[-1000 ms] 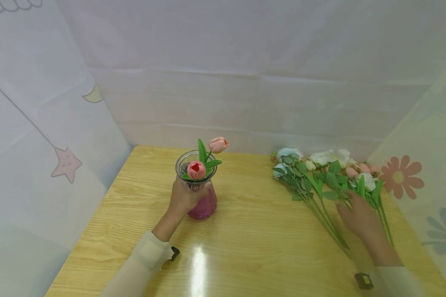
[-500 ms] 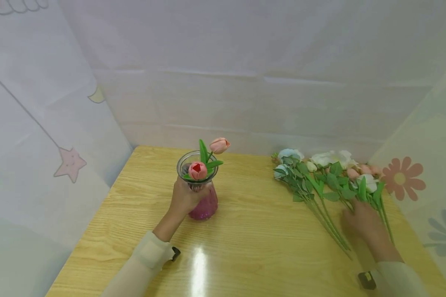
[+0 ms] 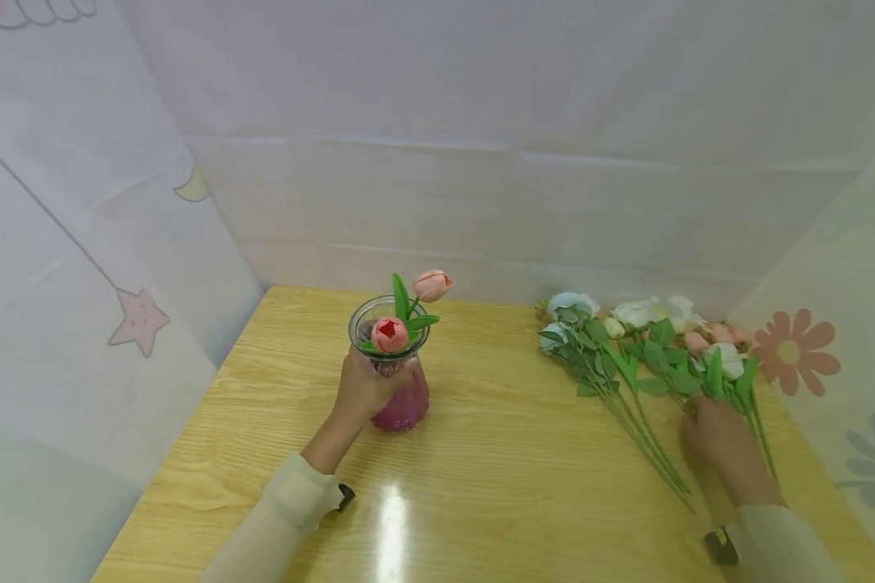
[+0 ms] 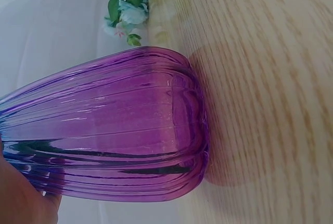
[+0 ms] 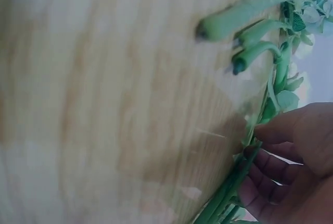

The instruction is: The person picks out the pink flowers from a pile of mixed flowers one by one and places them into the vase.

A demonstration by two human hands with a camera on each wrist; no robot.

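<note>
My left hand grips the neck of a ribbed glass vase, purple toward its base, which stands upright on the table. Two pink tulips, one facing up and one leaning right, rise from its mouth with green leaves. The vase's purple body fills much of the left wrist view. At the right, my right hand is at a pile of artificial flowers. Its thumb and fingers pinch a thin green flower stem; which bloom it carries is hidden among leaves.
The pile holds blue flowers, white flowers and pinkish blooms, with long stems pointing toward the front. Behind the wooden table hangs a pale cloth; printed cloths flank both sides.
My right hand has drawn slightly back toward the table's front and right, its fingers closing together at the stems. The left hand keeps its hold on the vase.
</note>
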